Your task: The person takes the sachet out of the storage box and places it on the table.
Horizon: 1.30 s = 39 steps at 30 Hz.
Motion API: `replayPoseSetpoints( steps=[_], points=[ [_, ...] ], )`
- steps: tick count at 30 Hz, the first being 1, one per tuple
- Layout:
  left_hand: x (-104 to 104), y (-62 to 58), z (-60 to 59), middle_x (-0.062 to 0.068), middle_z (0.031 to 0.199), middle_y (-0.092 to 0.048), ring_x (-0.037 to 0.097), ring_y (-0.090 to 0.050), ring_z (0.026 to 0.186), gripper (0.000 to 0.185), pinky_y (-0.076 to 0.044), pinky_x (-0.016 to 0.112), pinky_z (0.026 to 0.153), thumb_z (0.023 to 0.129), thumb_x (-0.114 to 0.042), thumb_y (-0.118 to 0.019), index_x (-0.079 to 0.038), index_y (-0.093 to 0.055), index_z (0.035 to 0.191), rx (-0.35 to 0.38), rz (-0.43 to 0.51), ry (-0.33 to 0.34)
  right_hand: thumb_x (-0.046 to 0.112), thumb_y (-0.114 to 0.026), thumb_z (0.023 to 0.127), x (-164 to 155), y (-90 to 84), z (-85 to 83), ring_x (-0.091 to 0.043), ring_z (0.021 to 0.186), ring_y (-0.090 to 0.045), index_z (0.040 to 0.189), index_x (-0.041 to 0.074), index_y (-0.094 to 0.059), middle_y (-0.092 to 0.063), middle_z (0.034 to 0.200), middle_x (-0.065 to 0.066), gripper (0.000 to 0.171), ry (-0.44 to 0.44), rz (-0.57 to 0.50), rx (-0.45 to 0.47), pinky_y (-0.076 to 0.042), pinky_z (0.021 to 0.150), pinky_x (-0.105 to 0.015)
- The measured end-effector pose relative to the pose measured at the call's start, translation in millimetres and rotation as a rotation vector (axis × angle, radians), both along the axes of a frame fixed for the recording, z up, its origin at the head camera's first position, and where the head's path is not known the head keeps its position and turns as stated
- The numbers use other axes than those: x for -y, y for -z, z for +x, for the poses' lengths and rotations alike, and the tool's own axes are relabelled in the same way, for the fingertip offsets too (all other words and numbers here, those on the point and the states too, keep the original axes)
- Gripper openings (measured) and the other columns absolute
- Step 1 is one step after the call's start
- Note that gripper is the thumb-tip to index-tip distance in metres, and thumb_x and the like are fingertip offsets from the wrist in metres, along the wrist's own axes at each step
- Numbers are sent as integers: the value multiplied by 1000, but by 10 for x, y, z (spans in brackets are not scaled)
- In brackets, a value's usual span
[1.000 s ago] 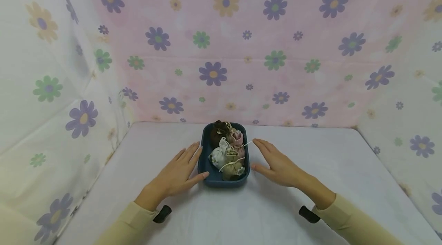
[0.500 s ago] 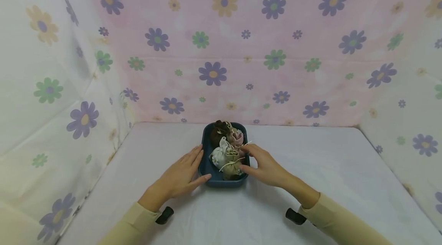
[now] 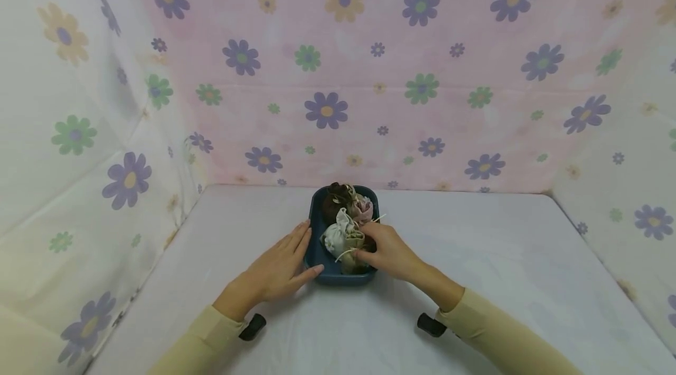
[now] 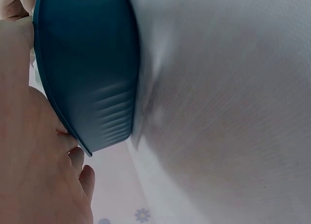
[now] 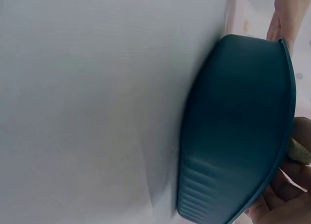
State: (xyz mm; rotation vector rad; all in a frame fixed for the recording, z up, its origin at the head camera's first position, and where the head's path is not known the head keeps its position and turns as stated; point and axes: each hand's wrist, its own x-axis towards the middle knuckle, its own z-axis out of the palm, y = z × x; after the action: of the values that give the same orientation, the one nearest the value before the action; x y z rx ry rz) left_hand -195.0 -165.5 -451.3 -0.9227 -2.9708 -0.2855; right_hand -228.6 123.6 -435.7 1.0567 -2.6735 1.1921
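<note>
A dark blue rectangular tray [image 3: 317,253] holds several small drawstring pouches. My left hand [image 3: 270,274] rests along its left rim with straight fingers, thumb at the near left corner. From the right side, my right hand [image 3: 395,253] reaches over the rim, its fingers and thumb curled round an olive-green pouch [image 3: 352,262] at the near right. A bit of green cloth [image 5: 298,153] shows between those fingers in the right wrist view. Beside it lies a white pouch [image 3: 334,239]; behind are a brown pouch [image 3: 331,209] and a pink pouch [image 3: 363,208], partly overlapping.
The tray stands on a white-covered table [image 3: 475,246]. A pink flowered cloth [image 3: 369,70] hangs along the back, and white flowered cloths [image 3: 79,187] close off the sides. A black wrist device [image 3: 252,327] is at each sleeve cuff.
My right hand has moved left from beside the tray, over its rim, and now grips the olive-green pouch. The left hand stays at the left rim, nearly unmoved.
</note>
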Motion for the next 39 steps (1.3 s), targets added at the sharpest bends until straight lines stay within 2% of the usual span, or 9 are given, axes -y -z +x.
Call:
replayPoseSetpoints(
  steps=[4, 7, 15, 24, 29, 39],
  points=[
    [-5, -2, -2, 17, 171, -6, 29, -9, 158, 95, -21, 48, 125, 103, -71, -28, 1, -13, 162, 23, 6, -7, 12, -80, 91, -4, -15, -7, -13, 77, -57, 95, 10, -67, -61, 87, 3, 14, -19, -8, -17, -51, 66, -27],
    [-2, -1, 3, 16, 171, -5, 27, -8, 158, 96, -20, 47, 125, 102, -72, -27, 1, -13, 162, 31, 9, -15, 14, -79, 92, -17, -28, -12, -9, 77, -55, 98, 11, -68, -62, 88, 5, 13, -26, -8, -13, -49, 65, -26],
    [3, -4, 9, 16, 171, -7, 30, -12, 157, 96, -20, 46, 125, 102, -72, -29, 1, -16, 162, 22, 18, -6, 18, -79, 93, -73, -74, 7, -9, 77, -56, 104, 14, -70, -64, 90, 7, 14, -10, -60, 49, -50, 66, -26],
    [8, -2, 11, 15, 171, -7, 27, -10, 158, 95, -20, 47, 125, 102, -72, -29, 0, -16, 162, 24, 30, -14, 15, -76, 95, -149, -333, -1, -12, 93, -67, 116, 11, -72, -70, 104, 3, 22, 8, -122, 66, -57, 87, -43],
    [10, 11, 11, 14, 171, -7, 28, -11, 158, 96, -20, 47, 125, 102, -72, -30, 1, -17, 162, 15, 38, -17, 16, -76, 95, -205, -464, -32, -12, 93, -66, 111, 12, -72, -69, 100, 3, 17, 26, -124, 60, -57, 88, -43],
    [16, 26, 7, 17, 171, -9, 29, -12, 157, 96, -23, 50, 124, 102, -72, -30, 2, -16, 162, -7, 45, -4, 17, -76, 95, -336, -604, -83, -14, 92, -67, 108, 13, -73, -70, 99, 3, 14, 59, -123, 8, -56, 88, -43]
  ],
)
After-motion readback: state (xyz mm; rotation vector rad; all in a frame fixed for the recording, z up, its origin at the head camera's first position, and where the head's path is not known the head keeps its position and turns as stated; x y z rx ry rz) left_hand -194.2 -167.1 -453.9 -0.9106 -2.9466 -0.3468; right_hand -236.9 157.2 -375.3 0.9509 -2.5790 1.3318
